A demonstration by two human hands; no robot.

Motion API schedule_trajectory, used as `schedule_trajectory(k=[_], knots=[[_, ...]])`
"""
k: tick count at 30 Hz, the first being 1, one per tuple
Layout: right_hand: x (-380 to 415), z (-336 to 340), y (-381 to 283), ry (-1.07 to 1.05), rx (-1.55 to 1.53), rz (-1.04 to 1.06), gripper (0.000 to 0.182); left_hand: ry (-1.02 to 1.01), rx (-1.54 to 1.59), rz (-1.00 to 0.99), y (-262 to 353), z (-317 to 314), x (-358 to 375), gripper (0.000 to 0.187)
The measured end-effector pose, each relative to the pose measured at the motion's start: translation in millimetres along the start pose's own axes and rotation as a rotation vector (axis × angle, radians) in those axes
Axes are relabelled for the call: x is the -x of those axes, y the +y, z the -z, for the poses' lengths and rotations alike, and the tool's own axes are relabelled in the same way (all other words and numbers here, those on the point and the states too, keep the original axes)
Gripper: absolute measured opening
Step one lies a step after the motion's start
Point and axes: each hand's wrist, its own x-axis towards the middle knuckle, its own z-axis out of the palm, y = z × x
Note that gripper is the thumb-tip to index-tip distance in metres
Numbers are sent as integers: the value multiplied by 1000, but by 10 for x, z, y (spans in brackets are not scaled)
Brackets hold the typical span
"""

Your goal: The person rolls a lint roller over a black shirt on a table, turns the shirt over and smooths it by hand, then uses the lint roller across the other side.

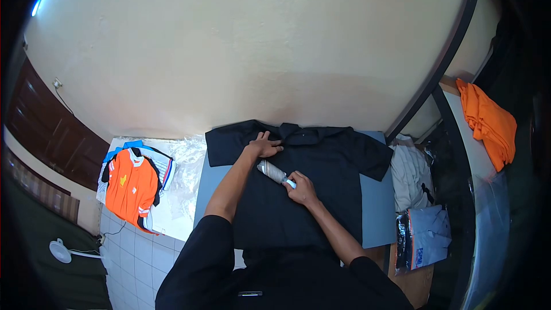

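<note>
A black short-sleeved shirt (304, 195) with a collar lies spread out on a grey-blue board (377, 206). My left hand (266, 144) rests on the shirt's upper left part, near the collar, with its fingers spread. In my right hand (301, 188) is the handle of a lint roller (272, 172), whose pale cylinder lies over the shirt's chest, pointing up and left, just below my left hand. The roller's grip is partly hidden by my fingers.
Left of the board, an orange jersey (133, 186) and clear plastic wrapping (186, 175) lie on a white table (172, 227). On the right are a light grey garment (408, 175), a packaged shirt (429, 235) and folded orange cloth (488, 123) on a shelf. A wall stands behind.
</note>
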Motion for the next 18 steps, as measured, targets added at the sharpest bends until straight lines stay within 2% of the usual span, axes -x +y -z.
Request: schedule_trajectory(k=[9,18], knots=[[-13,-86,91,110,-39,53,24,8,-26,1,-48,-20,-114,68],[3,-75,81,85,-53,23,24,-2,-34,-3,-12,-66,-5,74]])
